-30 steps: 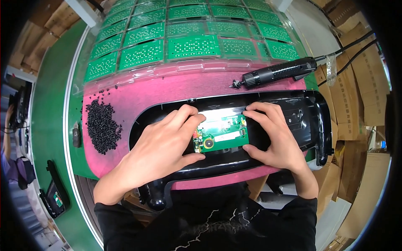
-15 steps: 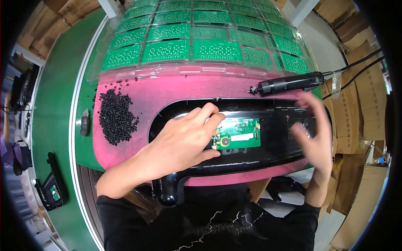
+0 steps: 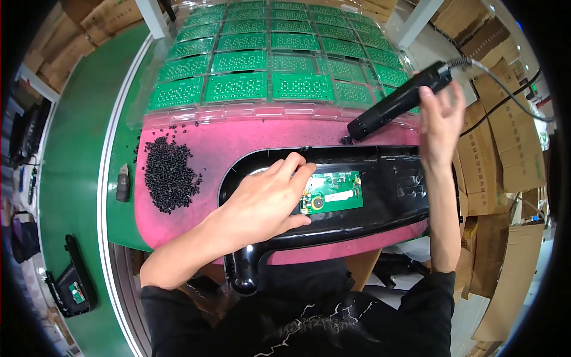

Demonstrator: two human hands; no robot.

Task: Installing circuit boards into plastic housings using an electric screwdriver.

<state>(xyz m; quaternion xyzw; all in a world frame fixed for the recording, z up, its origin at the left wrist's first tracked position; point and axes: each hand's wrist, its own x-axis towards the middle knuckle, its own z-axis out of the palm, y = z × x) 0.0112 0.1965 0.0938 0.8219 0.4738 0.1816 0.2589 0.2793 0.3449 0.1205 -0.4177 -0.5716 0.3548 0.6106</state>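
A green circuit board lies inside a glossy black plastic housing, which has a stubby handle-like end near me. My left hand rests over the housing with thumb and curled fingers gripping the left end of the board; that end is hidden beneath the hand. My right hand has its thumb and fingers round the rear part of a black electric screwdriver. The tool is tilted, rear end raised, its tip low beside a few black screws beyond the housing.
A heap of small black screws sits on the pink mat at left. Clear trays of green boards stand at the back. A dark stub and another black housing lie on the left. A cable trails from the screwdriver.
My right hand has moved from above the housing's right end to the screwdriver, taken hold of it and lifted its rear end. The left hand stays on the board.
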